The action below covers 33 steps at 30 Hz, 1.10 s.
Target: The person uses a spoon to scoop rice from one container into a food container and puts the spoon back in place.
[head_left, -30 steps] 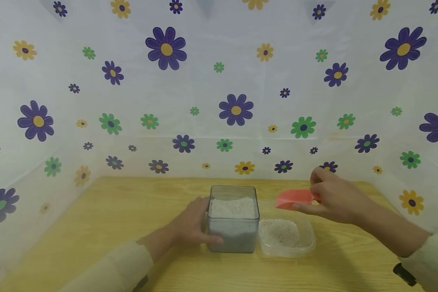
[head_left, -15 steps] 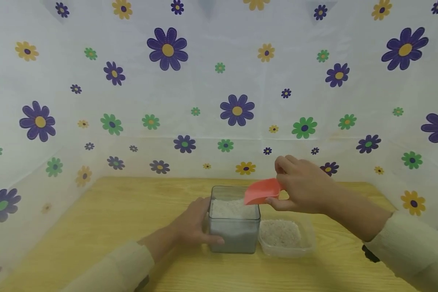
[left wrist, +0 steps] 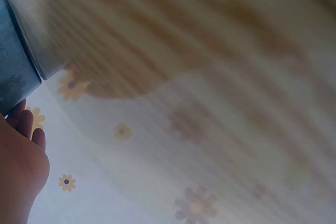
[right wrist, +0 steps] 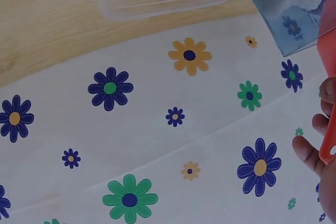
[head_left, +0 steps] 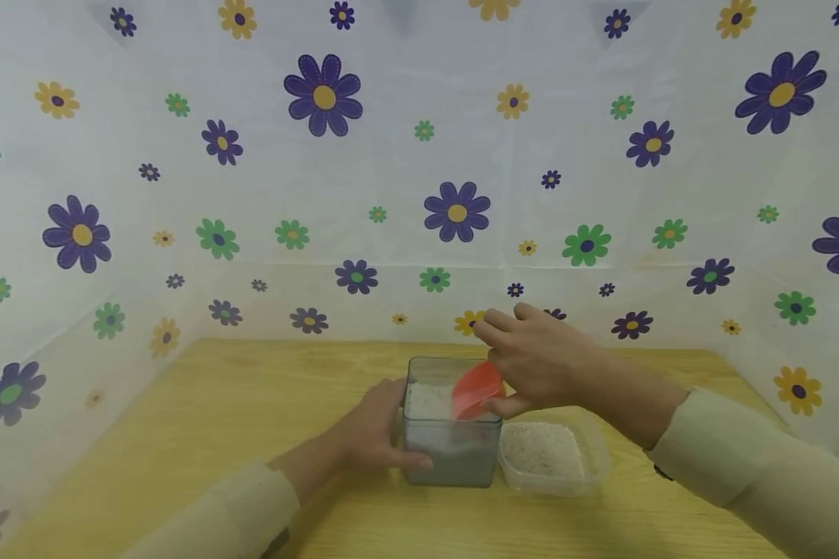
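Note:
A tall square see-through grey container holds white rice, filled to below its rim. My left hand grips its left side, thumb across the front and fingers toward the back. Pinched by its handle in my right hand, a red scoop tilts down into the container's right part, at the rice; its tip is hard to make out. In the right wrist view the scoop's handle passes between the fingers. Beside the container, on the right, stands a low clear plastic tub with rice in it.
Both containers stand on a wooden table. Behind and at the sides hangs a white flower-patterned cloth. The tub stands close against the container's right side, below my right forearm.
My right hand has carried the scoop left, from above the tub to over the container, then lowered and tipped it inside. The left hand keeps its hold.

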### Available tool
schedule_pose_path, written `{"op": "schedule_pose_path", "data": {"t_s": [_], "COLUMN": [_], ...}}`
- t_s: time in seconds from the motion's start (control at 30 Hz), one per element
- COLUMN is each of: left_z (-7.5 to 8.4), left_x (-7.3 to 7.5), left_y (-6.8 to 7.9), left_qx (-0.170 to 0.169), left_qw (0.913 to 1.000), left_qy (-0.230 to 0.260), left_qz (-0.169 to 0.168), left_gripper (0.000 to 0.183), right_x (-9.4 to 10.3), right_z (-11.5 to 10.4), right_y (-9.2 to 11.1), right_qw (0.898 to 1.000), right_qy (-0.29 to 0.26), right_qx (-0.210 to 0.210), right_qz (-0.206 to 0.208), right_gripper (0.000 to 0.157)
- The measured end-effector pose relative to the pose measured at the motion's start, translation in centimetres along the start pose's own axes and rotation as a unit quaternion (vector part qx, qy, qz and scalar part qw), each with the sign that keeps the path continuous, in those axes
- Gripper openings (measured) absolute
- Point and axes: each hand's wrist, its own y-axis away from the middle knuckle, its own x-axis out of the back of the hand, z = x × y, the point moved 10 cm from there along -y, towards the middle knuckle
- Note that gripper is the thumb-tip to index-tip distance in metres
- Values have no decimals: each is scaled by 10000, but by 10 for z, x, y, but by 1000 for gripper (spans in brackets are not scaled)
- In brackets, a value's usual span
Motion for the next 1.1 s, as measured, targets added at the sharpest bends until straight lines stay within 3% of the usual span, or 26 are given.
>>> {"op": "schedule_pose_path", "data": {"t_s": [0.1,0.33,0.57,0.7,0.77,0.9,1.1], "left_z": [1,11,8,7,3,0,1], "left_x": [1,4,2,4,3,1,0], "left_y": [0,-4,-2,0,2,3,0], "left_qx": [-67,-647,-456,-375,-262,-210,-242], "left_qw": [10000,9973,9987,9990,9994,9995,9995], "left_qy": [22,212,33,-18,-102,-151,36], "left_qz": [41,264,211,248,218,203,190], "left_gripper": [90,79,84,86,88,90,88], "right_x": [-2,-5,-16,-22,-26,-36,-41], "right_z": [-8,-18,-28,-30,-29,-25,-18], "right_y": [-5,-9,-12,-15,-17,-18,-15], "right_qw": [9998,9994,9982,9933,9864,9616,9364], "right_qy": [55,54,-475,-985,-1373,-2220,-2907], "right_qx": [188,319,247,-73,-400,-1120,-1807], "right_qz": [-36,-92,-287,-595,-815,-1160,-774], "right_gripper": [69,64,45,38,37,37,43]}}
